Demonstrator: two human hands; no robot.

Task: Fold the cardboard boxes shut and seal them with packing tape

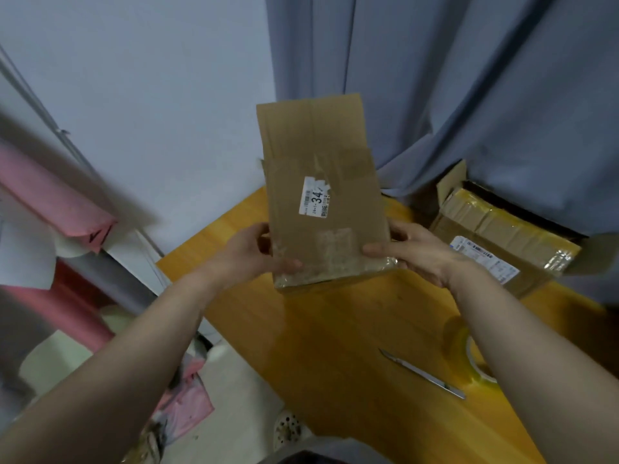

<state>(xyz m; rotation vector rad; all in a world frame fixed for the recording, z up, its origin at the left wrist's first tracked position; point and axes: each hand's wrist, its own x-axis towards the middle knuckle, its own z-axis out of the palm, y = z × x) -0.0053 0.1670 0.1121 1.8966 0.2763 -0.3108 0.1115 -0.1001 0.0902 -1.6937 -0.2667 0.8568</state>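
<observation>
Head view: small cardboard box (325, 209) held upright in the air above the yellow table (335, 346), not resting on it. Left hand (248, 252) grips the lower left edge, thumb on the front face, fingers curled behind. Right hand (415, 252) grips the lower right corner the same way. Top flap (311, 128) stands straight up, so the box is not yet folded shut. Judgement: the two-sided hold near the base keeps the top free for folding and turns the face with the white label (316, 195) toward the camera for inspection.

Surroundings: tape roll (469, 356) lies on the table just beside the right forearm, partly hidden by it. Slim knife (422, 373) lies near the roll. A second box (502, 236), already taped, sits at the far right against the grey curtain (469, 95). Both hands are occupied, so the box likely has to be set down before the tape can be reached.
</observation>
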